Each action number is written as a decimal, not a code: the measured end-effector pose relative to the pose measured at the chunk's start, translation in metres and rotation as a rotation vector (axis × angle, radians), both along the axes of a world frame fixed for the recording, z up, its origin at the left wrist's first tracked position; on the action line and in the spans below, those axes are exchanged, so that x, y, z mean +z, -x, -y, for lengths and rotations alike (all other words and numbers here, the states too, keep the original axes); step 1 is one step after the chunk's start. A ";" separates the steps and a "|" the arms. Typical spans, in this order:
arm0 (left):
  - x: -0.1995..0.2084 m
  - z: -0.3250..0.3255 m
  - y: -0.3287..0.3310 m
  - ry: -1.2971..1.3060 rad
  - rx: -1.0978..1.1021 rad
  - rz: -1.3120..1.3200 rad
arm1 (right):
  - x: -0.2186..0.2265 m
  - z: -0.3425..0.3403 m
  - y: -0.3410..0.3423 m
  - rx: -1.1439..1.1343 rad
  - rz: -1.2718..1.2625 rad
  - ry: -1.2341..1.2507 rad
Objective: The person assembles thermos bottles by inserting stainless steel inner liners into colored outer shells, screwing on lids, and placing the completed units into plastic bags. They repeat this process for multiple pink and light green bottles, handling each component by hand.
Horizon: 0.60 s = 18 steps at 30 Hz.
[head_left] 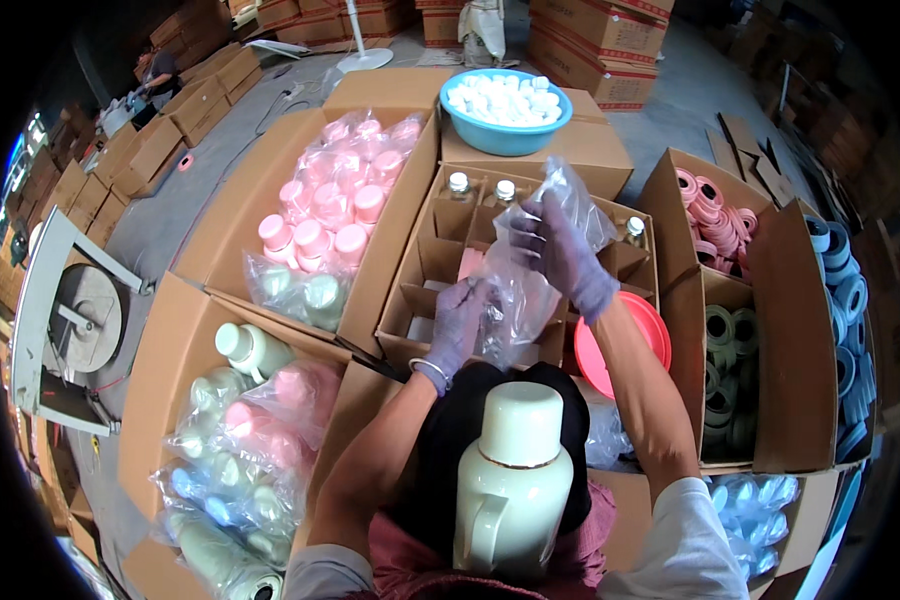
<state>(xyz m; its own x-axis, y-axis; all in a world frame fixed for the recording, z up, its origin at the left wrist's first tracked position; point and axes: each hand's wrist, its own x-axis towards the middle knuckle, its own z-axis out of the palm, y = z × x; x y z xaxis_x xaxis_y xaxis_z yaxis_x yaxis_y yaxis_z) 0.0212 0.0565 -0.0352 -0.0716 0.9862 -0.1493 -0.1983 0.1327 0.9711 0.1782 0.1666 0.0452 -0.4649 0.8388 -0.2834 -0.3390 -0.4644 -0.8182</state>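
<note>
Both my hands wear greyish-purple gloves. A clear plastic bag [520,305] hangs crumpled between them, above the divided carton. My left hand [458,325] is closed on the bag's left edge, with fingers and thumb pinched together. My right hand [570,258] is raised higher, its fingers stretched apart against the film, and part of the bag rises behind it. Upright in my lap stands a pale green thermos flask [515,480], with a rounded cup lid and a side handle turned toward me. Neither hand touches the flask.
Ahead, the divided carton [425,250] holds a few silver-topped bottles. A blue basin [505,135] of white stoppers sits behind. Cartons of bagged pink flasks [330,205] and mixed flasks [255,420] lie left. Pink rings [710,215], green rings [727,350] and a pink basin [625,340] are right.
</note>
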 end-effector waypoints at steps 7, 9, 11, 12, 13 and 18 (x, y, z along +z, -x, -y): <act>0.060 0.045 -0.017 -0.286 -0.128 -0.609 | -0.060 0.080 -0.063 -0.098 0.955 -1.187; 0.009 0.058 0.028 -0.473 -0.070 -0.183 | -0.072 0.087 -0.100 -0.181 1.118 -1.156; -0.035 0.080 0.090 -0.379 -0.214 0.945 | -0.088 0.109 -0.128 -0.315 1.150 -1.016; -0.032 0.088 0.092 -0.356 -0.177 0.707 | -0.105 0.117 -0.139 -0.357 0.994 -0.897; -0.023 0.091 0.081 -0.308 -0.181 0.615 | -0.118 0.122 -0.149 -0.402 0.837 -0.785; 0.034 0.063 -0.005 -0.089 -0.337 0.479 | -0.069 0.111 -0.089 -0.253 0.878 -0.685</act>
